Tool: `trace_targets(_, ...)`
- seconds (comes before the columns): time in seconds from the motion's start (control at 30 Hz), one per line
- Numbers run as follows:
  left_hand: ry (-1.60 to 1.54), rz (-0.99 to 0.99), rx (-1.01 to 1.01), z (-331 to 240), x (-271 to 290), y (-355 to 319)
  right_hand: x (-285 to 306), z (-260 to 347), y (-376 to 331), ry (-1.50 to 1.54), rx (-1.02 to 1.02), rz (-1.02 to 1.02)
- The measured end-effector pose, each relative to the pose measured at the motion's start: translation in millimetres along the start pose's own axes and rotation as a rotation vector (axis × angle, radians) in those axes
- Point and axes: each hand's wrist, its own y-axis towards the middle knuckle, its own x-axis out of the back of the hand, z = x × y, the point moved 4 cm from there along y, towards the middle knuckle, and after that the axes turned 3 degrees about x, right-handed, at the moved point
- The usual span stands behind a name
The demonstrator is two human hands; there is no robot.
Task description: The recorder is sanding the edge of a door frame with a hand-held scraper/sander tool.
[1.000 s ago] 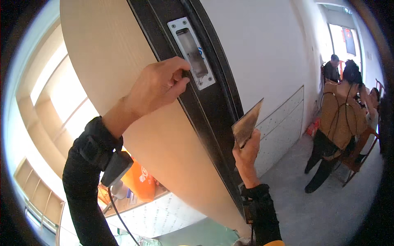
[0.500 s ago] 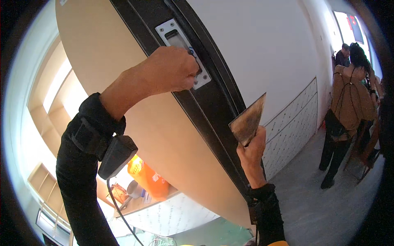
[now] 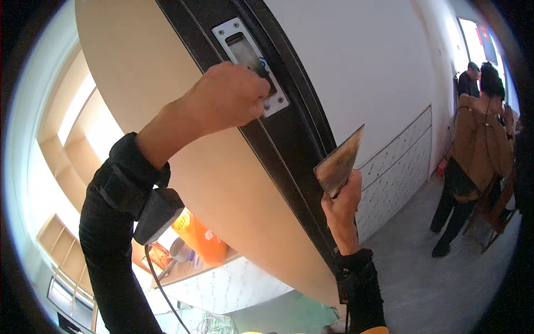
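Note:
My left hand (image 3: 231, 94) is closed in a fist over the lower part of a silver strike plate (image 3: 243, 50), which is screwed into a black frame (image 3: 267, 147). Its fingertips face away, so whatever they hold is hidden. Part of the plate's dark slot shows above the knuckles. Lower and to the right, my right hand (image 3: 344, 206) grips a scraper, whose worn, brownish metal blade (image 3: 339, 161) points up beside the frame. The blade's tip stands apart from the plate.
A tan panel (image 3: 189, 156) borders the frame on the left. Beyond it, an orange bag (image 3: 203, 239) stands on a ledge near shelves (image 3: 64, 156). A black box (image 3: 158, 214) with a cable hangs at my left wrist. Two people (image 3: 481, 128) are at the far right.
The view has shifted slightly. My left fist sits a little lower on the strike plate, and more of the slot shows. My right hand keeps the scraper in nearly the same place.

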Motion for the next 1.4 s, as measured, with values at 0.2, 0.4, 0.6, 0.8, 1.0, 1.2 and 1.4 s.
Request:
trace_targets(0.2, -0.550, -0.130, -0.015, 15, 10, -18, -6, 0, -1, -0.089, 0.087, -0.023)
trace_targets(0.4, -0.179, -0.231, -0.090, 16, 9, -14, -10, -3, 2, -0.015, 0.049, 0.029)
trace_targets(0.6, -0.085, -0.037, -0.045, 17, -11, 1, -24, -10, 7, -0.125, -0.081, 0.254)
trace_targets(0.8, -0.117, -0.103, 0.093, 39, -37, 18, -18, -4, 22, -0.005, 0.121, -0.042)
trace_targets(1.0, -0.069, -0.240, 0.170, 55, -65, 17, -26, -2, 31, -0.032, 0.032, 0.003)
trace_targets(1.2, 0.053, -0.214, 0.188, 84, -101, 15, -23, -5, 32, 0.004, 0.132, -0.054)
trace_targets(1.4, -0.140, -0.222, 0.164, 113, -116, 6, -32, -14, 32, -0.005, 0.113, -0.007)
